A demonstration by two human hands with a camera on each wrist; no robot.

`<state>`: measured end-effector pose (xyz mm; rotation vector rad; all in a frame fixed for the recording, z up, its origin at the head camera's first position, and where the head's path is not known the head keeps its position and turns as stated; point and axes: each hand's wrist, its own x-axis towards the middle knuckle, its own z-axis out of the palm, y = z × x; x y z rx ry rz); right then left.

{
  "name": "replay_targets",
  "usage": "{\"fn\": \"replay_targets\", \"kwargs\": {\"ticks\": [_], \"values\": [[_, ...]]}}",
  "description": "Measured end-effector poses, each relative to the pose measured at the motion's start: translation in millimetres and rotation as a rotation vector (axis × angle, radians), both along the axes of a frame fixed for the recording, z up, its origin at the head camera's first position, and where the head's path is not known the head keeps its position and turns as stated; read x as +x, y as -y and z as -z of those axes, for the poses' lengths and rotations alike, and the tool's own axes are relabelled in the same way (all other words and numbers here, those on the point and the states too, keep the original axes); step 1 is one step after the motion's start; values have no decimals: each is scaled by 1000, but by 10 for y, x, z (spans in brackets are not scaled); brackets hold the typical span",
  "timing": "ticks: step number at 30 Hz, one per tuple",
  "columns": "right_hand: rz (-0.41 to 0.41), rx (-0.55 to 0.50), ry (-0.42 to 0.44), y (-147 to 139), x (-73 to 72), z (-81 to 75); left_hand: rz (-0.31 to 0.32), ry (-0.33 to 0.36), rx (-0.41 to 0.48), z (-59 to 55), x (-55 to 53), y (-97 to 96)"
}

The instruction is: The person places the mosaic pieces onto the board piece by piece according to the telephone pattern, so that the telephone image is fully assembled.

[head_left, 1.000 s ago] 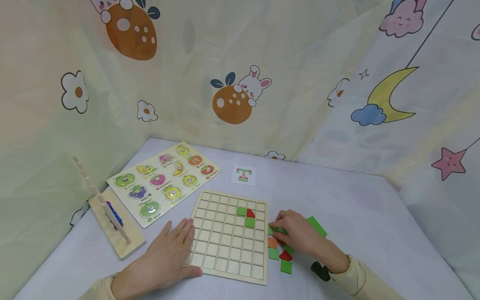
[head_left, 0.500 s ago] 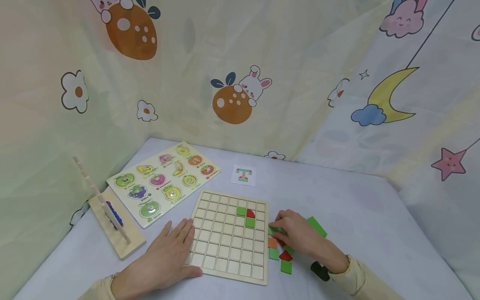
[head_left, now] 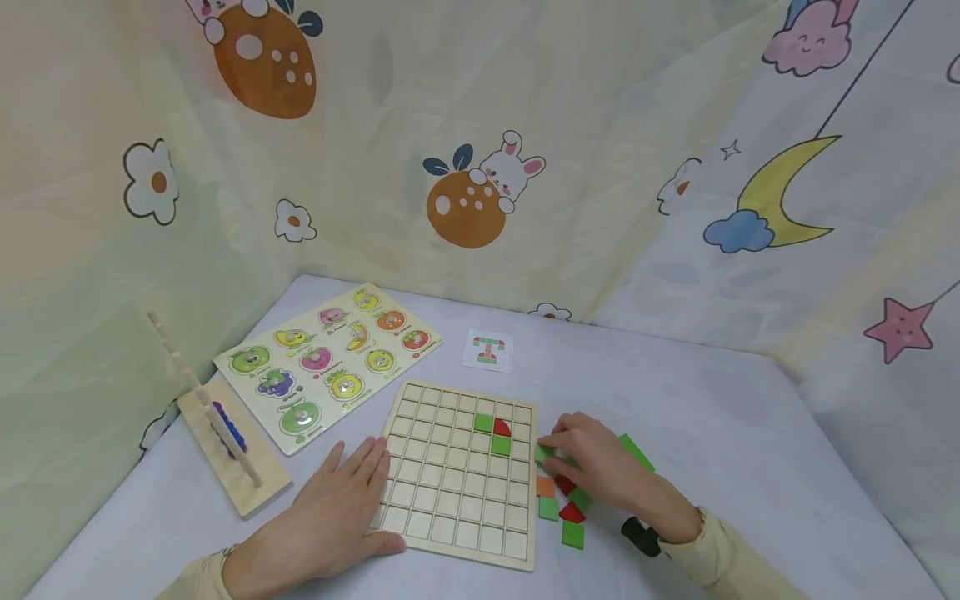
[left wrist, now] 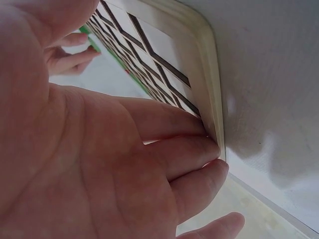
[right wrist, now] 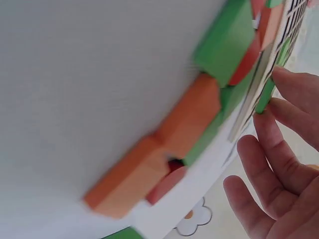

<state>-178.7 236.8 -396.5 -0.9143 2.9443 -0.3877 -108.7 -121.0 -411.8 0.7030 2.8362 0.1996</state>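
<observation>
My left hand (head_left: pixel 330 508) lies along the left edge of a wooden grid board (head_left: pixel 457 548), fingers extended, thumb at its near corner. In the left wrist view those fingertips press the board's rim (left wrist: pixel 212 84). Just off the board's right edge, my right hand (head_left: pixel 592 458) pinches a green square tile (right wrist: pixel 266 97) between thumb and fingers. Set into the grid are two green tiles (head_left: pixel 483 422) and a red quarter-round tile (head_left: pixel 502 427). Around the right hand lie loose tiles: an orange one (head_left: pixel 545 487), red ones (head_left: pixel 572 512) and several green ones (head_left: pixel 573 535). The hand covers part of them.
A pattern card (head_left: pixel 487 350) lies behind the board. To the left are a fruit puzzle board (head_left: pixel 330 358) and a wooden stand (head_left: pixel 262 492) with an upright rod and blue beads. A black object (head_left: pixel 640 538) sits by the right wrist. Printed cloth (head_left: pixel 600 167) hangs behind the table.
My right hand has lifted slightly off the loose tiles with a green tile pinched in it, uncovering more of a red tile. The left hand stays in place.
</observation>
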Motion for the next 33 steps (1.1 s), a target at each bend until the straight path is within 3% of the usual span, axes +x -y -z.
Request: {"fn": "replay_targets", "kwargs": {"ticks": [9,23,33], "values": [[-84,-62,-72,336,-146,-60,-10,7,9,-6,-2,9],[-107,-82,-49,934,-485,-19,-15,36,-9,-17,17,-7],[-168,-66,-87,1075,-568,26,-6,0,-25,-5,3,-11]]}}
